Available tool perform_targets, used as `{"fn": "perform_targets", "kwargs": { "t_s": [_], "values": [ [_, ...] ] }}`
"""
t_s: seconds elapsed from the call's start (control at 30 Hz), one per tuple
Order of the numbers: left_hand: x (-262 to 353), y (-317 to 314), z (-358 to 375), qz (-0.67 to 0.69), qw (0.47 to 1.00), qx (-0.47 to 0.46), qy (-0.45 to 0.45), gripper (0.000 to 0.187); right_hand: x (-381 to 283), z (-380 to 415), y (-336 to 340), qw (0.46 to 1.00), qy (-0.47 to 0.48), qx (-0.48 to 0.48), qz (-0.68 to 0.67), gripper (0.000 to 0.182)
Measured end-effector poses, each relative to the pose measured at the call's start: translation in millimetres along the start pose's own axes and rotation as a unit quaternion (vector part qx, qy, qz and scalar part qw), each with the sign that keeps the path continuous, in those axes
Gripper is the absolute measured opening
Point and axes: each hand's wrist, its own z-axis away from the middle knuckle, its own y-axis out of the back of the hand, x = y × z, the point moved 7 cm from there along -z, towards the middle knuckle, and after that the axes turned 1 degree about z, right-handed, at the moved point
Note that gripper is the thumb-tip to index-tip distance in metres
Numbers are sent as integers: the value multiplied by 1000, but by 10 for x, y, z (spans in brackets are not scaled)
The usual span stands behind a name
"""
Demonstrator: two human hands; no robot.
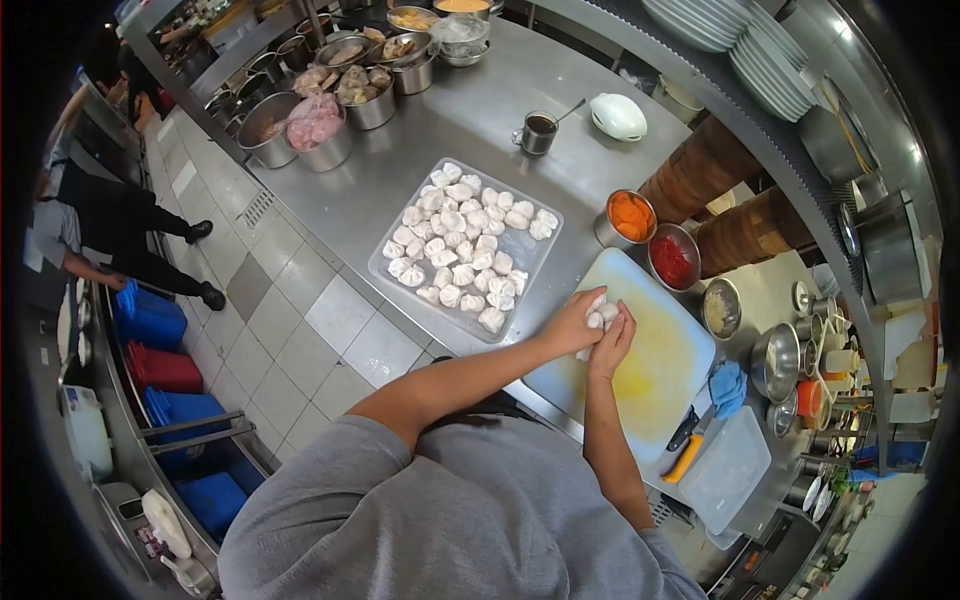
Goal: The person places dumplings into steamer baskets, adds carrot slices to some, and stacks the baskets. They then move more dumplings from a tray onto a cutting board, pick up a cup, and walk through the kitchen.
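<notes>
Over the near-left part of the cutting board, my left hand and my right hand meet around several white dumplings. Fingers of both hands are curled about them, and the lower part of the bunch is hidden by the hands. To the left of my hands lies a clear plastic tray, holding many pleated white dumplings close together. Yellow stains mark the middle of the board.
Bowls of orange filling and red filling stand behind the board. A knife with a yellow handle, a blue cloth and a plastic lid lie right. Metal pots crowd the far left; a co-worker stands beyond.
</notes>
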Motion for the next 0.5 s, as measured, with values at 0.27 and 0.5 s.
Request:
{"fn": "perform_targets", "kwargs": {
  "t_s": [0.27, 0.5],
  "values": [
    [-62, 67, -82, -96, 970, -216, -58, 93, -158, 62, 87, 961, 84, -227, 134, 59],
    [53, -57, 334, -307, 896, -316, -45, 119, -430, 508, 197, 886, 83, -314, 331, 130]
  ]
}}
